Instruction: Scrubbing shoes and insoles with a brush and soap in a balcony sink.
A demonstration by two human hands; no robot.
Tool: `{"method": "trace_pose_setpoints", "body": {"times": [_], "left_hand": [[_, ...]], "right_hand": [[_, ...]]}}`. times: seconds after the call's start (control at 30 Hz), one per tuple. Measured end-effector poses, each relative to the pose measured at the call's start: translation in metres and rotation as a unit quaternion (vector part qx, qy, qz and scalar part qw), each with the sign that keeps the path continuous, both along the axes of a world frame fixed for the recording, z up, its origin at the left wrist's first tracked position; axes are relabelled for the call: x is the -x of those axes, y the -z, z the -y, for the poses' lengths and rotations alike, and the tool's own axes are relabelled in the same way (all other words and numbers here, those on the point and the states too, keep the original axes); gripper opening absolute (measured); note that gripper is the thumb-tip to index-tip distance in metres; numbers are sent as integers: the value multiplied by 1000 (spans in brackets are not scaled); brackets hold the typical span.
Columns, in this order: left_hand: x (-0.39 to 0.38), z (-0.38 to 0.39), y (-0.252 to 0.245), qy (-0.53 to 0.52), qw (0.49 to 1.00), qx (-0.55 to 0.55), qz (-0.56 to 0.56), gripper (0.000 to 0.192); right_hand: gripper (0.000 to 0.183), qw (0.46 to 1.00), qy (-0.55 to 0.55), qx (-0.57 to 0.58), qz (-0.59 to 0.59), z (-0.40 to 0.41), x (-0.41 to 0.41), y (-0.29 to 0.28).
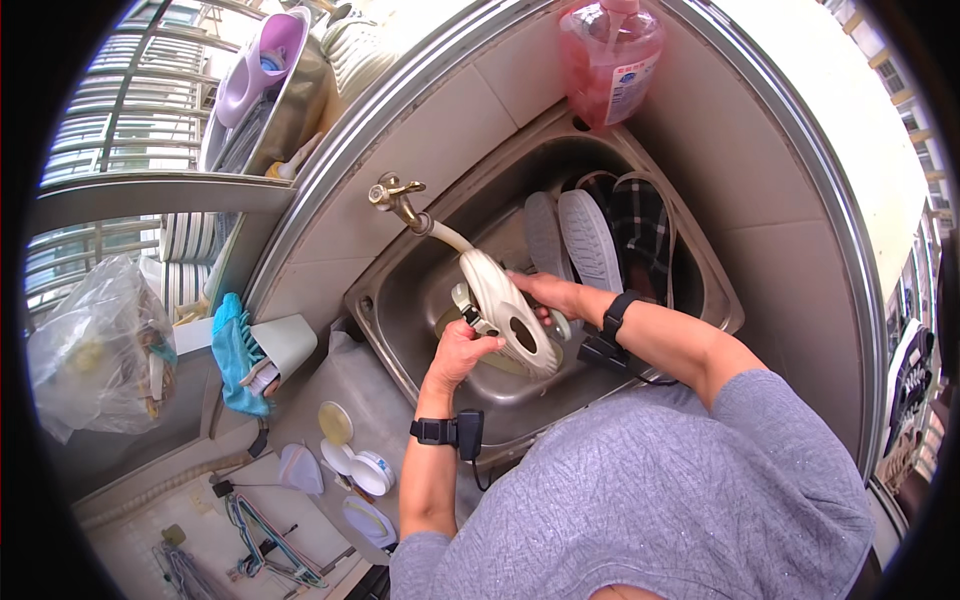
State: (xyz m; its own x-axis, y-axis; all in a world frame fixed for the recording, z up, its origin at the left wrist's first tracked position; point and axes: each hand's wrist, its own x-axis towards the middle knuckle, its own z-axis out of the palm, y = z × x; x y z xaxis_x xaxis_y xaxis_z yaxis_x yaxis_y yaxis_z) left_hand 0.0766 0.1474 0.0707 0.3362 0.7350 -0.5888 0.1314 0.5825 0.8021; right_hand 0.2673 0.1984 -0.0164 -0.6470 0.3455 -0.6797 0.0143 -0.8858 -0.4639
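Observation:
My left hand [459, 354] grips the strap side of a white ribbed item [496, 292]. It has a dark oval opening and a black-and-white buckle, and looks like a sandal, though I cannot tell for sure. On its far side my right hand [553, 294] holds it too, those fingers partly hidden. The item hangs tilted over a stainless steel sink [495, 412], just below a pale hose [451, 235] on a brass tap [397, 201]. Shoes with grey-white soles [590, 231] lean in the sink's far right part, next to dark plaid fabric shoe uppers [641, 236].
A pink pump bottle [609, 71] stands at the sink's back corner. To the left hang a turquoise cloth [236, 360], a grey holder [286, 339] with a brush, and a clear plastic bag [101, 349]. Clothes hangers [266, 536] lie lower left. Tiled walls enclose the sink.

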Motion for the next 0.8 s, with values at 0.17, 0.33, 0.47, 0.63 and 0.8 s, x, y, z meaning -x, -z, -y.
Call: {"method": "trace_pose_setpoints", "body": {"times": [0.17, 0.33, 0.47, 0.63, 0.8], "left_hand": [[15, 7, -1, -28, 1000, -11, -10, 33], [30, 16, -7, -205, 975, -32, 78, 62], [12, 11, -19, -255, 966, 12, 33, 74], [6, 3, 3, -111, 877, -217, -413, 72], [-4, -5, -9, -311, 912, -220, -151, 55]], "right_hand": [[56, 997, 28, 53, -56, 16, 2, 3], [66, 998, 40, -25, -51, 18, -3, 4], [72, 993, 76, -96, -3, 20, 3, -3], [78, 992, 16, -125, 7, 24, 13, -3], [74, 942, -49, -273, 191, 22, 17, 12]]}}
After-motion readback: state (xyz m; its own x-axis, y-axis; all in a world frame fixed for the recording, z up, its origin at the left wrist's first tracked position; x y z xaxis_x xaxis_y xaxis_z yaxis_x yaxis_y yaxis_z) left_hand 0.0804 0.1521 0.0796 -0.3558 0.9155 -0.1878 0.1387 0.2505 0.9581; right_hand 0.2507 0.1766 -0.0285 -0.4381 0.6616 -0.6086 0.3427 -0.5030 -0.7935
